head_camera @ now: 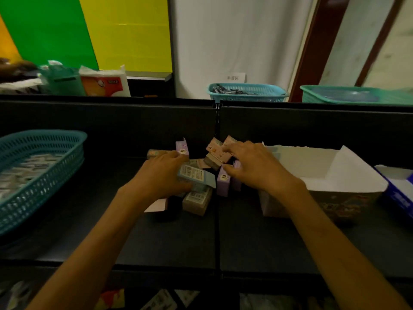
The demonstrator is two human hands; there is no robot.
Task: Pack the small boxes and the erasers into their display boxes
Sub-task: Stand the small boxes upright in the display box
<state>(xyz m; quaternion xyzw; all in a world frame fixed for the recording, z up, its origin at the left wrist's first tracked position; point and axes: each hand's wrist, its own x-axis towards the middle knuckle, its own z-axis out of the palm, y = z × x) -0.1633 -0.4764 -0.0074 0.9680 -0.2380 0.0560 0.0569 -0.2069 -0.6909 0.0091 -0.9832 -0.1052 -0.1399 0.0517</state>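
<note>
While both arms reach forward over the black tabletop (169, 242), the hands work in a loose pile of small printed cardboard boxes (202, 175) at centre, near the back wall of the black workstation. Left hand (162, 173) curls round a pale blue small box with a white label (193, 175), thumb under, fingers over its far edge. Right hand (252, 164) has fingers bent down onto the pink-topped boxes (218, 151) and thumb against a purple small box (224, 181); whether it truly grips one, cannot tell. A brown box (197, 202) lies at the pile's near edge. Open white-lined cardboard display box (348, 175) sits just right of the pile, partly behind the right wrist. Teal plastic mesh basket (44, 166) with small wrapped items, blurred, stands well left. Blue box (400, 198) at the far right edge.
</note>
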